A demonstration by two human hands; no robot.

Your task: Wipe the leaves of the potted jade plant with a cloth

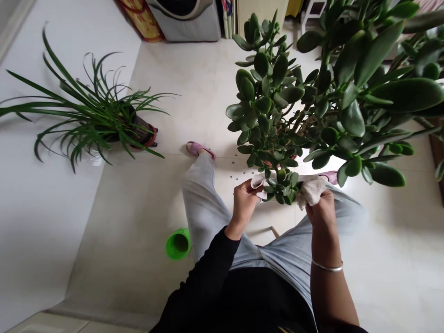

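Observation:
A large jade plant [263, 92] with thick, glossy oval leaves rises in front of me, its pot mostly hidden by foliage. My left hand [244, 199] is closed on a thin white cloth [259, 181] at the left edge of a low cluster of leaves [282, 187]. On the right side of that same cluster, my right hand [322, 208] grips a bunched, off-white cloth [311, 190]. Whether the two cloths are one piece behind the leaves I cannot tell.
A green bucket [178, 243] stands on the floor by my left leg. A potted long-leaved plant [138, 132] is against the left wall. Small dark bits [237, 178] lie on the tiles. A grey front-loading machine [189, 21] stands at the back.

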